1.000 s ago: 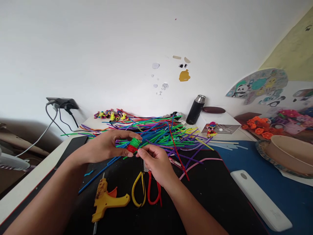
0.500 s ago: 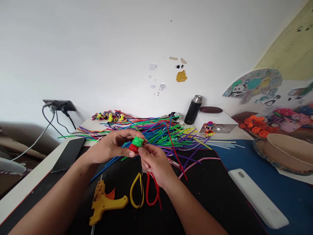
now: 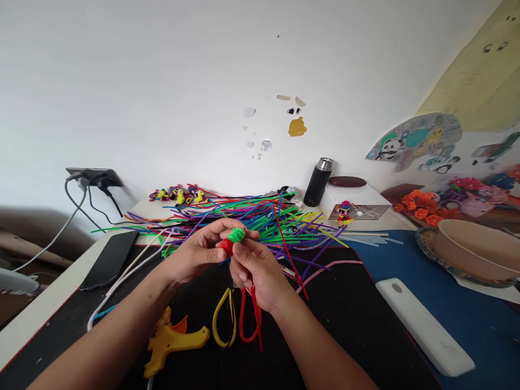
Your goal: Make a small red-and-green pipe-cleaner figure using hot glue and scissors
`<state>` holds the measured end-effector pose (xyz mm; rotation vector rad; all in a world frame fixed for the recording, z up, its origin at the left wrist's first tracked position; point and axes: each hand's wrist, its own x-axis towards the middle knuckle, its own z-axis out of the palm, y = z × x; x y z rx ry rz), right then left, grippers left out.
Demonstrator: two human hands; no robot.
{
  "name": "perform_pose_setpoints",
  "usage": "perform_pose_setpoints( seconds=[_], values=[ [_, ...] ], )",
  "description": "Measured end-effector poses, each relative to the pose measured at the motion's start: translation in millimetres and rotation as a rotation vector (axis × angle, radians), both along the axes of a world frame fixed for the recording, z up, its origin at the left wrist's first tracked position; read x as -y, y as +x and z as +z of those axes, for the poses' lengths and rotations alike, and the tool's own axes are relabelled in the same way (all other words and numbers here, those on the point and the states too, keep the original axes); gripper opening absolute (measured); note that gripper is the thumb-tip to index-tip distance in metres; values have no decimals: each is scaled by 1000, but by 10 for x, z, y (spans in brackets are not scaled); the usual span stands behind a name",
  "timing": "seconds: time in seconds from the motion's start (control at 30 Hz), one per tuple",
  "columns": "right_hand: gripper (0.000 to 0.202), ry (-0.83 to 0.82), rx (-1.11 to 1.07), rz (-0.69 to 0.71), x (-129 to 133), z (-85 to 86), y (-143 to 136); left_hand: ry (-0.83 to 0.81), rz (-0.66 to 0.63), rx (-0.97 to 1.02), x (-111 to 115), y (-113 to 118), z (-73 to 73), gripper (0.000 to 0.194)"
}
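I am finding no text, label, brand or number that I can read anywhere in this view. The stickers on the wall (image 3: 298, 126) are showing shapes only, the panda picture (image 3: 410, 142) is carrying no legible words, and the black flask (image 3: 318, 182) and the white bar (image 3: 424, 327) on the tabletop are showing no readable marking.
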<state>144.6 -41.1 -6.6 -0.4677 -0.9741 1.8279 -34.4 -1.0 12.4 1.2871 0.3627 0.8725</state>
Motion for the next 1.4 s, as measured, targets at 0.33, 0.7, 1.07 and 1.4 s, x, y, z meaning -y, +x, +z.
perform_pose_setpoints(
  seconds=[0.33, 0.7, 1.07, 1.4],
  values=[
    [47, -12, -87, -34, -35, -77, 14, 372, 388, -330, 30, -123, 248, 39],
    [45, 16, -230, 126, -18, -46, 62, 403, 475, -306, 252, 120, 301, 25],
    [54, -42, -132, 114, -34, -94, 83, 365, 490, -339, 272, 151, 319, 31],
    [53, -21, -110, 100, -47, -69, 76, 369, 495, -344, 246, 149, 277, 30]
  ],
)
